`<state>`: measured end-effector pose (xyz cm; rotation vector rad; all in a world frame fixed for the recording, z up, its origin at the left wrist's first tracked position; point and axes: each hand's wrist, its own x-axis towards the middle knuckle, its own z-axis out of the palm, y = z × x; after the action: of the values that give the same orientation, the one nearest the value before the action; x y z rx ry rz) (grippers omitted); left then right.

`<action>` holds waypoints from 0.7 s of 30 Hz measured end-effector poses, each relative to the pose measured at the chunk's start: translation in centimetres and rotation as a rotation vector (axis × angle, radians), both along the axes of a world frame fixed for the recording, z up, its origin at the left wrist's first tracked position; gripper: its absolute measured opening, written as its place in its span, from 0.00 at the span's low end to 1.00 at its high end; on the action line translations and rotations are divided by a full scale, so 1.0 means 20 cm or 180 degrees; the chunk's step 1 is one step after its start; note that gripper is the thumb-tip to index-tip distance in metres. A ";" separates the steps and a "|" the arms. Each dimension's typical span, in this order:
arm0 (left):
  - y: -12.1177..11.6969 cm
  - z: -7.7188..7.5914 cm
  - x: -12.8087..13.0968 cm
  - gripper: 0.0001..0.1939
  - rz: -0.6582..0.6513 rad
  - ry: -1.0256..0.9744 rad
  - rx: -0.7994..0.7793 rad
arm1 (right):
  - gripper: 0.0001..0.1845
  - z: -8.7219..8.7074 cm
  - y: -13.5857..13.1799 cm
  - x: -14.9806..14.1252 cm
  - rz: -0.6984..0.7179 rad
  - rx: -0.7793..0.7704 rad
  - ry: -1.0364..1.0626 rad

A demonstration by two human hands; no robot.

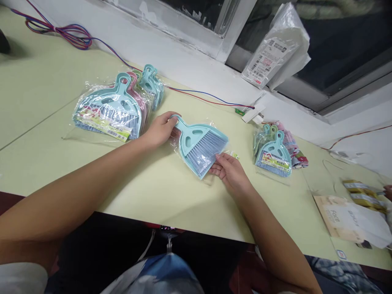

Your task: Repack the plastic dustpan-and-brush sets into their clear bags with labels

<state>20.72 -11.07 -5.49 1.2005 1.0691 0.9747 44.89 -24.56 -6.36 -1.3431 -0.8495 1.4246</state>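
Observation:
Between my hands is a light blue dustpan-and-brush set (pixel 196 143) in a clear plastic bag, tilted above the table. My left hand (pixel 163 130) is closed around its handle end. With thumb on top and fingers beneath, my right hand (pixel 228 169) pinches the lower edge of the pan near the bristles. To the left stands a row of bagged dustpan sets (pixel 114 108) in blue, pink and green, the front one with a colourful label card. A smaller group of bagged sets (pixel 274 153) stands to the right.
A coiled red and blue cable (pixel 55 30) lies at the back left, its wire running along the wall. A plastic-wrapped packet (pixel 275 53) hangs by the window. Paper envelopes (pixel 346 218) and gold packages (pixel 364 194) lie far right, near another person's hand (pixel 388 192).

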 end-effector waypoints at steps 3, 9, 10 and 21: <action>-0.01 0.00 0.01 0.12 -0.0114 -0.0148 -0.0154 | 0.25 0.00 0.00 0.01 -0.0081 0.0056 -0.0006; 0.02 -0.03 -0.01 0.13 -0.0216 -0.0488 -0.0258 | 0.26 0.02 0.01 0.04 -0.0149 0.0154 -0.0074; 0.03 -0.03 -0.01 0.12 -0.0243 -0.0559 -0.0284 | 0.26 0.03 0.01 0.04 -0.0157 0.0173 -0.0079; -0.01 -0.01 -0.04 0.13 -0.1210 -0.0719 -0.0486 | 0.26 0.07 0.02 0.09 -0.0155 0.0286 -0.0170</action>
<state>19.83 -11.29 -5.62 1.0884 0.6910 0.6995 46.59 -24.18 -4.88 -1.3299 -0.8994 1.3033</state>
